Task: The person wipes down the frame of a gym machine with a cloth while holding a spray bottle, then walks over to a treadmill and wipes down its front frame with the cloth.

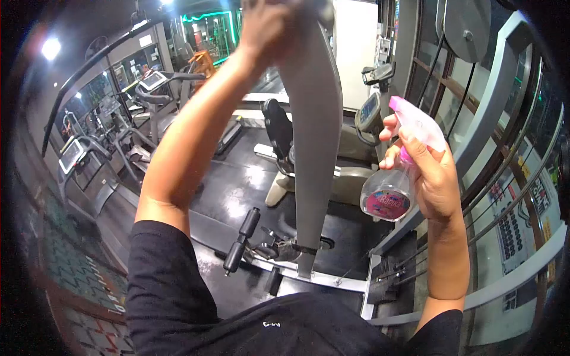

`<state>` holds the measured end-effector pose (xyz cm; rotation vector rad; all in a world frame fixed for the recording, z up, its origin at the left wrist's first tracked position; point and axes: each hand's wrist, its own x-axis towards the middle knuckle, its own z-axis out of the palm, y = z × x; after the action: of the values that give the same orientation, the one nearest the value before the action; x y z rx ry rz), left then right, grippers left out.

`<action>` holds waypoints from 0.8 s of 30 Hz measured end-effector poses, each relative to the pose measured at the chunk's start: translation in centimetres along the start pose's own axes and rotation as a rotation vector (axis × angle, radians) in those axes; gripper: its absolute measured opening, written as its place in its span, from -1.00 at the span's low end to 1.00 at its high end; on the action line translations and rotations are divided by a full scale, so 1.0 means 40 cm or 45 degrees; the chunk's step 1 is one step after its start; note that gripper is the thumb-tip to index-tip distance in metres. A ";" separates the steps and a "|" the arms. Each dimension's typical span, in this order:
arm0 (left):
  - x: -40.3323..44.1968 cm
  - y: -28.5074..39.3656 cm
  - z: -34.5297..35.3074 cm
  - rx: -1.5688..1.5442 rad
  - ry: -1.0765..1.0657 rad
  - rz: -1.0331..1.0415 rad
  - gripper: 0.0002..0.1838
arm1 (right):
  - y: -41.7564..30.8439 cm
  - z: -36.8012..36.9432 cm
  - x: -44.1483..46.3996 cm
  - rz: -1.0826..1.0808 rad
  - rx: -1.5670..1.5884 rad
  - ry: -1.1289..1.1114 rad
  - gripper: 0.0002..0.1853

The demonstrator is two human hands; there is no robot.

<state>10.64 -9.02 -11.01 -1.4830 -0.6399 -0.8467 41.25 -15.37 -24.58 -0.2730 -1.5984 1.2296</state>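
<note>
My right hand (430, 172) is wrapped round the neck of a clear spray bottle (407, 178). The bottle has a pink trigger head and a round pink label reading "Rapika". Raised high, my left hand (267, 29) is against the upper part of a grey machine column (312, 130). Motion blurs that hand and the frame's top edge cuts it off, so its fingers and anything under them cannot be made out.
Below the column are black foam rollers (242, 240) and a white base frame (338, 283). Exercise bikes (368, 115) stand behind it. Treadmills (77, 157) line the left side. Steel cables and a grey frame post (499, 77) rise close on the right.
</note>
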 end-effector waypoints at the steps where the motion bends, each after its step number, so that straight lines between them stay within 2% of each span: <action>1: -0.061 0.048 0.005 -0.017 -0.078 -0.014 -0.57 | 0.001 -0.006 -0.011 0.018 0.022 0.015 -0.57; 2: -0.123 0.096 0.011 -0.034 -0.156 -0.029 -0.54 | 0.001 -0.011 -0.018 0.028 0.038 0.028 -0.57; 4: -0.222 0.181 0.008 -0.158 -0.226 0.114 -0.44 | -0.002 -0.020 -0.025 0.033 0.077 0.045 -0.56; 5: -0.246 0.211 -0.017 -0.301 -0.257 0.154 -0.48 | -0.002 -0.024 -0.030 0.041 0.075 0.043 -0.56; 8: -0.266 0.188 -0.031 -0.176 -0.340 0.349 -0.48 | 0.002 -0.035 -0.039 0.071 0.080 0.028 -0.54; 9: -0.236 0.153 -0.023 -0.274 -0.233 0.400 -0.49 | 0.000 -0.035 -0.040 0.071 0.077 0.043 -0.53; 12: -0.156 -0.005 0.016 -0.152 -0.160 0.289 -0.55 | 0.004 -0.029 -0.041 0.058 0.106 0.029 -0.50; 15: 0.015 -0.039 -0.072 -0.327 -0.017 -0.180 -0.62 | 0.018 -0.035 -0.038 0.061 0.112 0.027 -0.51; 17: 0.026 -0.086 -0.068 0.105 -0.032 0.031 -0.59 | 0.023 -0.034 -0.038 0.083 0.117 0.025 -0.51; 20: -0.009 -0.034 -0.047 0.011 0.164 -0.038 -0.60 | 0.034 -0.036 -0.047 0.099 0.132 0.027 -0.51; 21: -0.037 0.017 -0.042 -0.045 0.180 -0.145 -0.61 | 0.032 -0.032 -0.049 0.097 0.134 0.040 -0.51; 22: -0.072 0.056 -0.035 -0.206 0.136 -0.182 -0.62 | 0.034 -0.030 -0.053 0.096 0.137 0.052 -0.52; 23: -0.159 0.078 -0.004 -0.006 0.012 -0.114 -0.55 | 0.038 -0.033 -0.056 0.099 0.137 0.052 -0.52; 24: -0.219 0.141 0.009 -0.078 0.017 -0.175 -0.50 | 0.041 -0.039 -0.059 0.106 0.135 0.050 -0.52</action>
<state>10.20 -8.38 -21.41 -1.4996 -0.7177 -0.9890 42.87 -15.39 -27.42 -0.2968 -1.4956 1.3600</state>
